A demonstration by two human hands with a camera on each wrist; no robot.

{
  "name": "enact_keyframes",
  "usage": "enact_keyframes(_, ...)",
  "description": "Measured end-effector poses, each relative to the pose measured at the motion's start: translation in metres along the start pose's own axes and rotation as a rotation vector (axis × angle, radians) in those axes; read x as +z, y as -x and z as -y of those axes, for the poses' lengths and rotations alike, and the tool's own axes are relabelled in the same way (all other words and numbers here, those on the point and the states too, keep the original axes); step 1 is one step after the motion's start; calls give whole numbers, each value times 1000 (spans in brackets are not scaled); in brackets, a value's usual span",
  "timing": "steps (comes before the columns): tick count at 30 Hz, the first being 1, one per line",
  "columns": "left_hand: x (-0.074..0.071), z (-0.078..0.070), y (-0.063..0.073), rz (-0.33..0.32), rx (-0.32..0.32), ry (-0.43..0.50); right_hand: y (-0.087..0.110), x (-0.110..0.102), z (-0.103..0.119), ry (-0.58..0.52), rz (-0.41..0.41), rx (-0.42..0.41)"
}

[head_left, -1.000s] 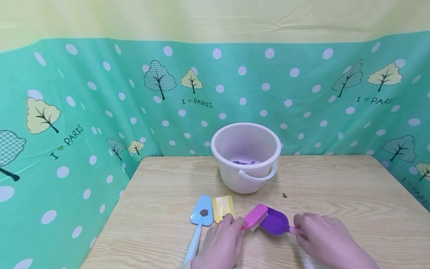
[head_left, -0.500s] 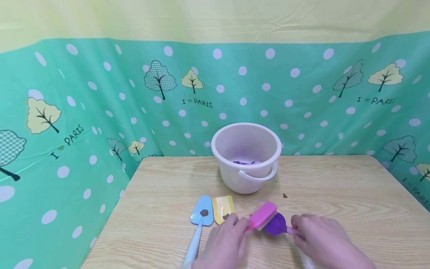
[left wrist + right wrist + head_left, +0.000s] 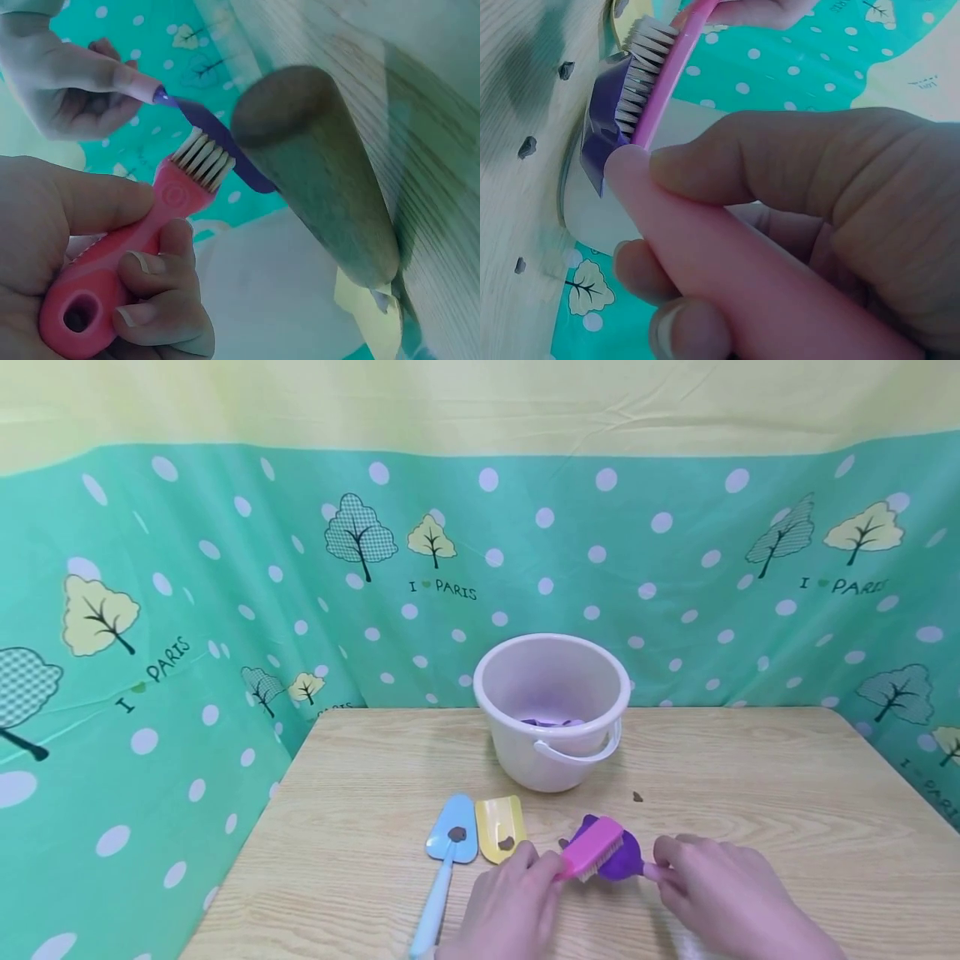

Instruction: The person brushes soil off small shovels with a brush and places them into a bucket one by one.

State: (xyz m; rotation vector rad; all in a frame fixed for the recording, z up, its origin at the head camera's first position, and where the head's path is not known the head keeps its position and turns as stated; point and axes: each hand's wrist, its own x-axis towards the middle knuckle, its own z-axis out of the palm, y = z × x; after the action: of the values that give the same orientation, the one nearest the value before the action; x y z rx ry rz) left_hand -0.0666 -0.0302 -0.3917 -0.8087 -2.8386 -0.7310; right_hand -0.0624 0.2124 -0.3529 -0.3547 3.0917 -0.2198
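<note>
My left hand [image 3: 510, 906] grips a pink brush [image 3: 595, 845] by its handle, thumb along the top in the left wrist view. Its pale bristles [image 3: 641, 75] lie against the purple blade of a small toy shovel [image 3: 624, 862]. My right hand [image 3: 727, 893] holds that shovel by its light pink handle [image 3: 705, 247], fingers wrapped around it. The brush head covers part of the blade in the head view. A dark crumb [image 3: 563, 842] lies just left of the brush, and another dark crumb [image 3: 637, 796] sits farther back on the table.
Behind the hands stands a white bucket [image 3: 517, 760] with something purple inside. Left of the brush lie a blue shovel [image 3: 442, 877] and a yellow scoop [image 3: 491, 814], each bearing a dark piece. A thick grey-brown cylinder [image 3: 322, 180] shows close up in the left wrist view.
The brush has moved right across the purple shovel and now covers more of its blade. My left hand has shifted right with it; the right hand has barely moved.
</note>
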Motion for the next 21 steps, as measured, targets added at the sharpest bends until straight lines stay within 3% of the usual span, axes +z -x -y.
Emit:
enact_keyframes(6,-1,4,-1,-37,-55,-15,1,-3,0,17,-26,-24)
enact_keyframes(14,-5,9,-1,-110,-59,-115,2,-3,-4,1,-30,-17)
enact_keyframes(21,-11,12,-3,-157,-62,-132,0,-4,-8,-15,-76,-40)
